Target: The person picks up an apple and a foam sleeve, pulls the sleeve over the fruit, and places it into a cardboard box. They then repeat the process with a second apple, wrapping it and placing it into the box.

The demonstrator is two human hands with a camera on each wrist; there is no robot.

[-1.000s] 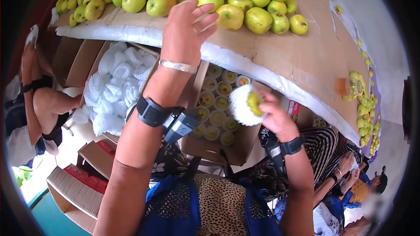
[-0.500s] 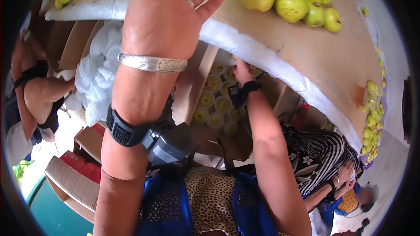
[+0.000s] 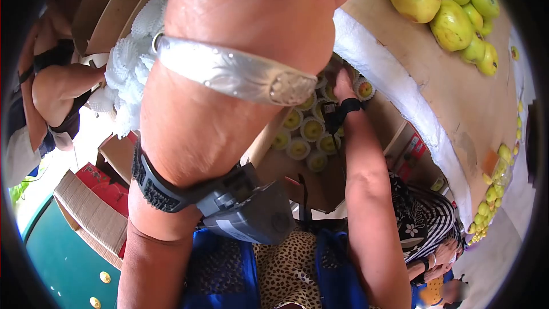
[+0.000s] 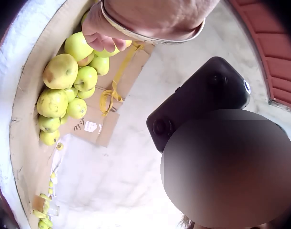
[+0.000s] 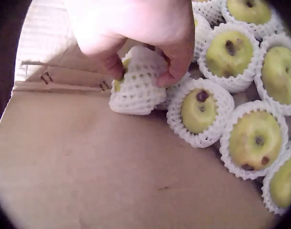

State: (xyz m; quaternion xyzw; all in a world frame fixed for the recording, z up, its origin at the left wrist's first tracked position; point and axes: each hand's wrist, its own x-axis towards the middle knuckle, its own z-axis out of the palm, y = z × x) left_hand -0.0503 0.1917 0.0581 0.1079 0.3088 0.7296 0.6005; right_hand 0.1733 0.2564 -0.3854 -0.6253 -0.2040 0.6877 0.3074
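My right hand (image 5: 140, 28) pinches a green apple in a white foam net (image 5: 138, 88) between thumb and fingers, low inside a cardboard box (image 5: 102, 162). Beside it stand rows of netted apples (image 5: 255, 138), some with brown spots. In the head view the right hand (image 3: 343, 87) is down at the box's far side. My left hand (image 3: 257, 17), a silver bangle at its wrist, reaches over the table edge and is cropped at the top. The left wrist view shows its loosely bent fingers (image 4: 106, 44) over bare green apples (image 4: 59, 71); the thumb is hidden.
A heap of white foam nets (image 3: 134, 63) lies to the left of the box. The cardboard-covered table (image 3: 434, 103) has a padded white edge (image 3: 394, 91). Open cartons (image 3: 94, 212) stand at lower left. People sit on both sides, one with hands (image 3: 443, 254) at lower right.
My right hand has carried the netted apple down into the box. The left hand has moved further up over the table's apples, and the view has shifted.
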